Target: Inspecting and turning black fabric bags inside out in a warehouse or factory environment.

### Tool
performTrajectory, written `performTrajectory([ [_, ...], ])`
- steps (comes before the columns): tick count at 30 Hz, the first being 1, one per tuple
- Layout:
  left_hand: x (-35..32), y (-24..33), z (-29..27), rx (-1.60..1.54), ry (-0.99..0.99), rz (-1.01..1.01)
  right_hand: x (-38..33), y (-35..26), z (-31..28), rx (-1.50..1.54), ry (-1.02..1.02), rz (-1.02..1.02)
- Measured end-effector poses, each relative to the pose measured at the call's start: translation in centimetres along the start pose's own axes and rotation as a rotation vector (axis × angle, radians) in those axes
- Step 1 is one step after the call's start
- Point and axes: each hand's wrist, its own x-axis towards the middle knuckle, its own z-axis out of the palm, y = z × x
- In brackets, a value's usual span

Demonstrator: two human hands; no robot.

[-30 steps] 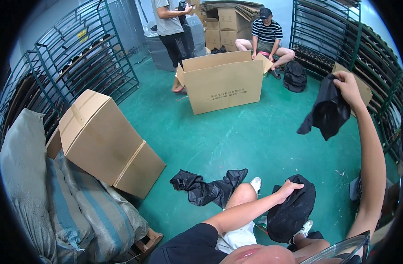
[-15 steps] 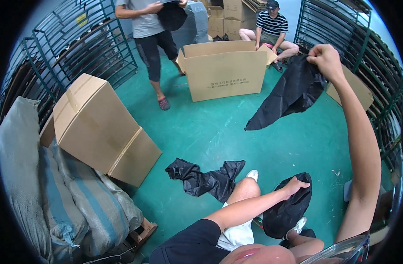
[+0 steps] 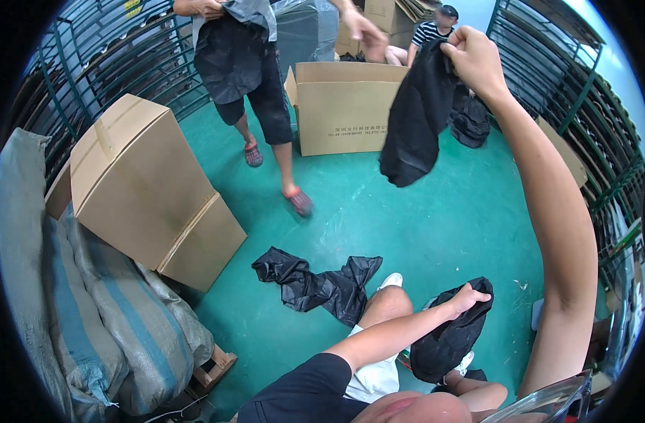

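Green painted floor [image 3: 421, 211]. Green metal racks at ten o'clock [image 3: 90, 63] and two o'clock [image 3: 583, 113]. Cardboard boxes at nine o'clock [image 3: 146, 190], twelve o'clock [image 3: 343, 106]. Striped sacks at eight o'clock [image 3: 90, 310].

Black garment [image 3: 415, 120] dangling limp aloft; another black bundle [image 3: 445, 338] beside knee.

Your right hand [image 3: 474, 60] is raised high, arm stretched up and nearly straight, fingers in a closed grip. Your left hand [image 3: 469, 299] is low by your knee, forearm extended, fist clenched.
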Motion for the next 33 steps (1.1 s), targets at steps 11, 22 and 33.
performTrajectory([
  [11,-1.0,1.4,-0.3,0.020,0.020,0.045,0.2,-7.6,-3.1,0.517,-0.151,0.217],
  [22,-0.1,0.0,-0.9,0.046,0.015,0.011,-12.7,4.6,-6.4,0.524,-0.404,-0.068],
  [33,0.1,-1.2,2.7,0.080,-0.133,-0.016,-55.8,22.0,-13.6,0.697,-0.225,1.063],
])
